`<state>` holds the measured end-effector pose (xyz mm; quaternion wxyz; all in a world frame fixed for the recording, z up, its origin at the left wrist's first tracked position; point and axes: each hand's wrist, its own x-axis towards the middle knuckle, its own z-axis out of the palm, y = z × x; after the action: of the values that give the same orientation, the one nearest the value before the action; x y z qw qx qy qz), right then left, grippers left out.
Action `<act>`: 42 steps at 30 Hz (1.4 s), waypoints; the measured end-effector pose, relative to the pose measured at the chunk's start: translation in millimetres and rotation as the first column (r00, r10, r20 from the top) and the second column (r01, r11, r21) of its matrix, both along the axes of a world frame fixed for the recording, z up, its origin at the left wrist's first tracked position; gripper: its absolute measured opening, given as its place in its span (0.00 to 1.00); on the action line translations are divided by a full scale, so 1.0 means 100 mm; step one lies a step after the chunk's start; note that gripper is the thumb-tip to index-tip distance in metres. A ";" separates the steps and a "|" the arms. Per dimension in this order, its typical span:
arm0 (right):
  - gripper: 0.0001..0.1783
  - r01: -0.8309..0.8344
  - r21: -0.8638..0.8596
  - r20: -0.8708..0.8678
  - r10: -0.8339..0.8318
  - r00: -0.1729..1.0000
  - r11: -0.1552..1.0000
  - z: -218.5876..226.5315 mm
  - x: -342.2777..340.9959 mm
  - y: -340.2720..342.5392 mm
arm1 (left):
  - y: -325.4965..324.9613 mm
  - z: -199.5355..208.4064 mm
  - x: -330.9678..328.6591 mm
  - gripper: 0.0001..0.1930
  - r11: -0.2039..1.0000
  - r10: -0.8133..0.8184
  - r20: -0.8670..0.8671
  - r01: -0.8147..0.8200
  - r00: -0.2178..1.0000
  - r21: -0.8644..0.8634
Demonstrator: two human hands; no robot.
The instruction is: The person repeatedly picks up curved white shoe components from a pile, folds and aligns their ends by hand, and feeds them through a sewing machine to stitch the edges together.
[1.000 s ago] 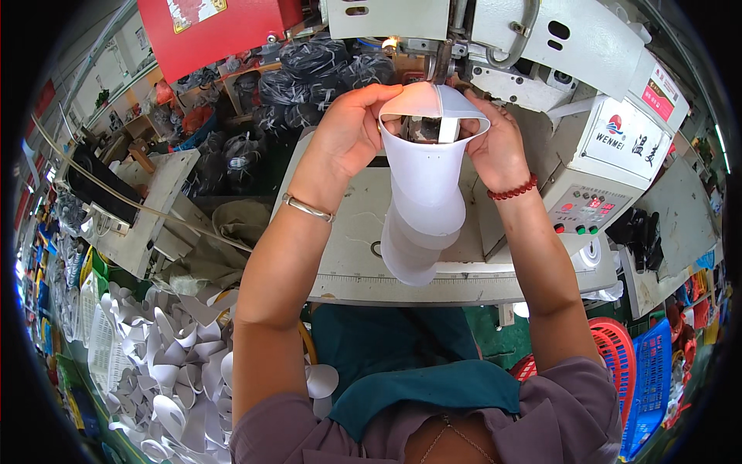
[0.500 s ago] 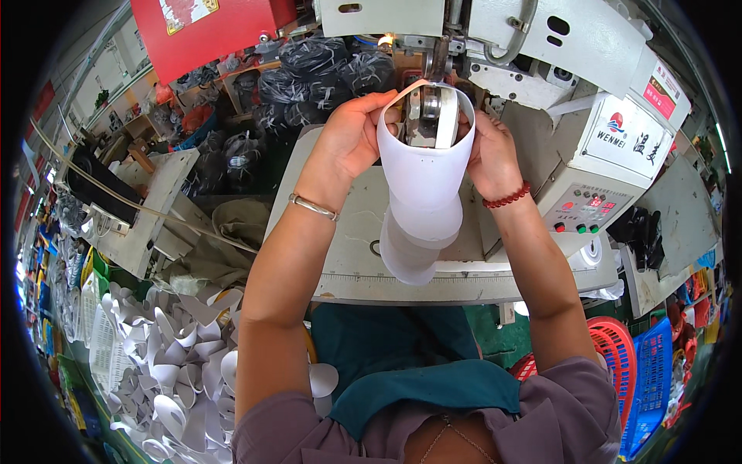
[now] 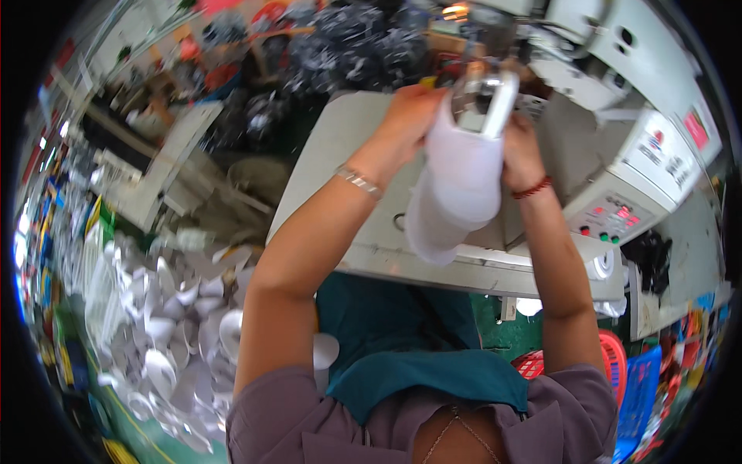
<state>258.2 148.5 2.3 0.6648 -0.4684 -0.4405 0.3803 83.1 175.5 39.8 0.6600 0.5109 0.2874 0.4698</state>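
A white curved piece of material [image 3: 464, 166], shaped like a shoe upper, hangs open-ended around a metal machine arm [image 3: 473, 100] above the bench. A white strip [image 3: 502, 104] runs along the arm's right side. My left hand [image 3: 417, 116] grips the left side of the piece's upper rim, its fingertips smeared by motion. On the opposite side my right hand [image 3: 524, 151] holds the rim, its fingers partly hidden behind the piece. The lower part of the piece hangs in rounded folds over the bench top [image 3: 332, 166].
Many similar white pieces [image 3: 174, 325] lie heaped at my left. A machine control box [image 3: 610, 209] with lit digits and buttons stands at my right. Red [image 3: 614, 356] and blue [image 3: 640, 402] baskets sit at lower right. Dark plastic bags [image 3: 355, 46] pile up behind the bench.
The whole view has shifted, and the picture is now blurred. In it, my hands and the white piece sit further right. The piece's opening looks narrower around the machine arm.
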 end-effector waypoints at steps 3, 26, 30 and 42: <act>0.15 -0.013 -0.036 0.091 0.016 0.996 0.999 0.05 0.06 -0.07 | 0.02 -0.13 0.10 0.11 0.987 0.140 -0.097 -0.131 0.985 0.094; 0.15 -0.004 0.392 0.388 -0.162 0.907 0.920 -1.15 -0.30 -1.70 | -2.22 -1.95 -2.79 0.16 0.930 0.360 -0.916 -0.017 -0.177 0.368; 0.10 -0.125 0.268 0.526 -0.036 0.850 0.955 -1.30 -0.44 -1.82 | -2.07 -2.08 -2.58 0.18 0.940 0.336 -0.865 0.081 -0.372 0.331; 0.06 -0.293 0.216 0.789 0.010 0.615 0.931 -1.30 -0.64 -1.85 | -1.38 -2.37 -3.04 0.27 0.756 0.215 -0.894 -0.512 -0.394 0.407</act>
<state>194.0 -36.4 -128.1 0.4419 -0.4307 -0.7779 0.1190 -220.7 37.6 -197.4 0.0302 0.4755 0.8773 0.0575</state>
